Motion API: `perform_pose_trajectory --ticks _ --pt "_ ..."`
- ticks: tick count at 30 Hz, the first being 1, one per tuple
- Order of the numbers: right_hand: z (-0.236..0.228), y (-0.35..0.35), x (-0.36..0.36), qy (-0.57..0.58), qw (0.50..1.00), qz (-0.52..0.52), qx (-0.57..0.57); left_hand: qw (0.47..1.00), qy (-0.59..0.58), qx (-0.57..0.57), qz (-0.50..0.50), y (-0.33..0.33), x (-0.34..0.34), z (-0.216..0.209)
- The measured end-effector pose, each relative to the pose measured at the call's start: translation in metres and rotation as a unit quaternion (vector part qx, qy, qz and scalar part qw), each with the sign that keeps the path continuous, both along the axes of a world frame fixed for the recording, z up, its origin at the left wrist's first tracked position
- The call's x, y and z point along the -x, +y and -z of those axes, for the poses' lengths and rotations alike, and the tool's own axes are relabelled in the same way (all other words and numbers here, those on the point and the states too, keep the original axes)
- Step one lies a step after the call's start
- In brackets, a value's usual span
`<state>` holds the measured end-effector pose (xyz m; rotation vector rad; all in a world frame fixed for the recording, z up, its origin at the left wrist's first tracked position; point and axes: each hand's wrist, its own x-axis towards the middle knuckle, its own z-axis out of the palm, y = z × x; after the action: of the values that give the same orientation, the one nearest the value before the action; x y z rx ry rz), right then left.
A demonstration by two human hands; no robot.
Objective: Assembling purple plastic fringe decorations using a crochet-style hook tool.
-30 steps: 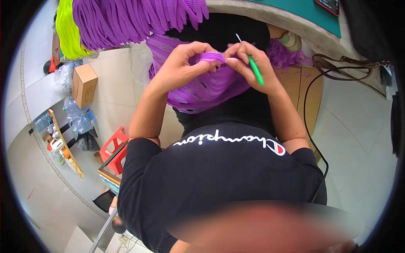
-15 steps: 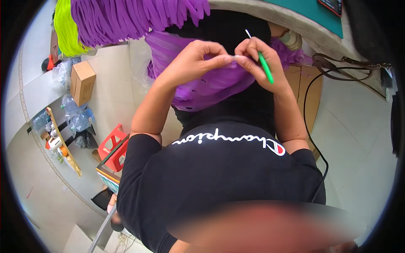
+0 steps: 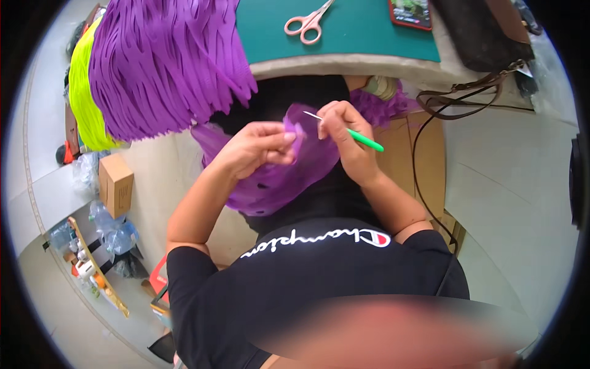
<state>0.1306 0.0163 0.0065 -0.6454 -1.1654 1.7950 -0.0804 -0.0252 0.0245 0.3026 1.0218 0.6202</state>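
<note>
A gathered piece of sheer purple mesh fabric [image 3: 276, 187] lies over my lap. My left hand [image 3: 261, 146] pinches a bunched edge of it between thumb and fingers, lifting that part. To its right, my right hand [image 3: 349, 138] is closed around a slim tool with a green handle [image 3: 367, 141] and a thin metal shaft. The shaft points left toward the raised fabric; its tip is too small to make out. A small gap separates the two hands.
Thick purple strips [image 3: 166, 67] and yellow-green strips [image 3: 86, 92] hang over the table's left side. Scissors [image 3: 305, 26] and a phone [image 3: 410, 12] rest on a green mat [image 3: 356, 40]. A dark bag [image 3: 476, 31] sits at right. Cardboard box [image 3: 115, 184] stands at left.
My hands, together at the fabric before, have moved apart, and the left lifts a bunched edge. The tool's shaft has swung leftward. The view has shifted, showing more of the table and the scissors.
</note>
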Motion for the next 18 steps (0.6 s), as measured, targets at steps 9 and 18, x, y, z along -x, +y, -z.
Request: perform_pose_trajectory --ticks 9,18 --pt "0.006 -0.024 0.008 -0.048 0.998 0.027 0.011 0.993 0.045 -0.062 -0.094 -0.008 -0.008 0.002" --pt "0.012 -0.028 0.010 -0.070 0.997 0.027 0.000 0.990 0.047 -0.073 -0.116 -0.014 -0.009 0.002"
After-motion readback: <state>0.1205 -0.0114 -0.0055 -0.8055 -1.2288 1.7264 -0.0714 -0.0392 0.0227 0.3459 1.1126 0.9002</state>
